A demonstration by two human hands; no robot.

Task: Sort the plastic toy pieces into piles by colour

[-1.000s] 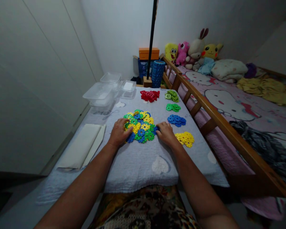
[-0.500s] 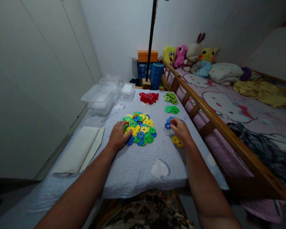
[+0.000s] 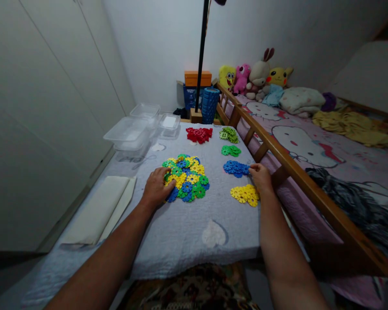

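Note:
A mixed heap of yellow, green and blue snowflake discs [image 3: 187, 178] lies mid-table. At its left edge rests my left hand [image 3: 157, 186], thumb and fingers apart, touching the discs. My right hand [image 3: 261, 175] pinches a blue snowflake disc [image 3: 246, 169] at the right end of the blue pile [image 3: 234, 168]. Just below that pile is a yellow pile [image 3: 245, 194], partly beside my right wrist. Farther back on the right are a green pile [image 3: 231, 150] and a light green pile [image 3: 229, 135]. Red pieces [image 3: 199, 135] lie together at the back centre.
Clear plastic containers [image 3: 127, 129] stand at the back left, one with a white label [image 3: 170, 121]. A folded cream cloth [image 3: 97, 211] lies at left. The wooden bed rail [image 3: 278, 153] runs along the table's right side. A black pole [image 3: 200, 56] rises behind.
My right hand has moved right, from the left end of the blue pile to its right end, uncovering more blue and yellow discs. My left hand stays at the mixed heap.

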